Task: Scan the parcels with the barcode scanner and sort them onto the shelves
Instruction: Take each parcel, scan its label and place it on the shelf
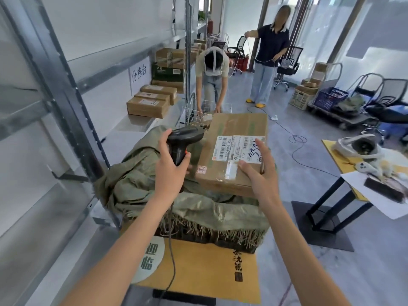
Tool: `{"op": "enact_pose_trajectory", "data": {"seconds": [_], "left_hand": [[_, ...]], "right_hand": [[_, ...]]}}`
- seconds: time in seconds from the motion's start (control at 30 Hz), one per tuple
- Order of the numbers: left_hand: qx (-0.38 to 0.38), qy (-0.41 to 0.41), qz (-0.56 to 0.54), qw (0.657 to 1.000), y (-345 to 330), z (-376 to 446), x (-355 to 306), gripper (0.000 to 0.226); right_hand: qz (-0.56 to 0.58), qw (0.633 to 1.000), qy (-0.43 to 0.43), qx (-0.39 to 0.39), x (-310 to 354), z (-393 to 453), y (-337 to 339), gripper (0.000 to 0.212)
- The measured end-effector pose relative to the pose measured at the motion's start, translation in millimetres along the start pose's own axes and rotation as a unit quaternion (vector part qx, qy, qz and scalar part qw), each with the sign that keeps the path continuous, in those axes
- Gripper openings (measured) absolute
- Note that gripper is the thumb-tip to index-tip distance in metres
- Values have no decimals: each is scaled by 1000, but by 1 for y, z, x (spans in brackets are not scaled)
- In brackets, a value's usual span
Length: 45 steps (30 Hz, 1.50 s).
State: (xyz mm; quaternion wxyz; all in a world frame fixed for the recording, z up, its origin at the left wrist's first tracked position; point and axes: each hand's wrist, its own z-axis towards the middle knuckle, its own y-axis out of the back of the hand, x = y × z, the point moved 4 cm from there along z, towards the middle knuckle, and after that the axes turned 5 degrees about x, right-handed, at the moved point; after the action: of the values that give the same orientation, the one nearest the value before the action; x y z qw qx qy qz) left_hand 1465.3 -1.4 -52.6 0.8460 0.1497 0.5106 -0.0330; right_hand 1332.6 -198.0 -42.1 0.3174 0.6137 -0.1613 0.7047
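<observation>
A brown cardboard parcel (234, 129) with a white barcode label (237, 149) lies on a green woven sack (141, 186) that covers a yellow table (198, 268). My left hand (171, 164) grips a black barcode scanner (184, 140) by its handle, just left of the parcel, its head pointing right towards it. My right hand (260, 171) rests with spread fingers on the parcel's near right corner, partly covering the label. Metal shelves (106, 60) run along the left, and several parcels (148, 104) lie on one.
A person bends over a white wire basket (198, 111) just beyond the table. A second person stands further back holding a cable. A small yellow table (353, 164) with gear is at the right. Crates, a cart and chairs stand at the far right.
</observation>
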Motion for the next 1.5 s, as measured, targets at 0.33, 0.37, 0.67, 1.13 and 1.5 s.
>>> {"op": "enact_pose_trajectory", "data": {"seconds": [0.33, 0.37, 0.67, 1.13, 1.5], "left_hand": [[18, 74, -79, 994, -61, 42, 49, 70], [21, 84, -85, 993, -66, 43, 54, 70], [27, 200, -164, 966, -88, 48, 101, 70], [53, 270, -244, 930, -97, 47, 132, 71], [50, 287, -257, 921, -95, 45, 138, 69]], "right_hand": [[-323, 944, -46, 45, -48, 62, -1, 67], [-359, 930, -57, 60, -57, 63, -6, 67], [-569, 785, -165, 180, -129, 85, -47, 66], [-614, 720, -258, 196, -218, 98, -64, 75], [-669, 673, -203, 241, -231, 97, -59, 84]]}}
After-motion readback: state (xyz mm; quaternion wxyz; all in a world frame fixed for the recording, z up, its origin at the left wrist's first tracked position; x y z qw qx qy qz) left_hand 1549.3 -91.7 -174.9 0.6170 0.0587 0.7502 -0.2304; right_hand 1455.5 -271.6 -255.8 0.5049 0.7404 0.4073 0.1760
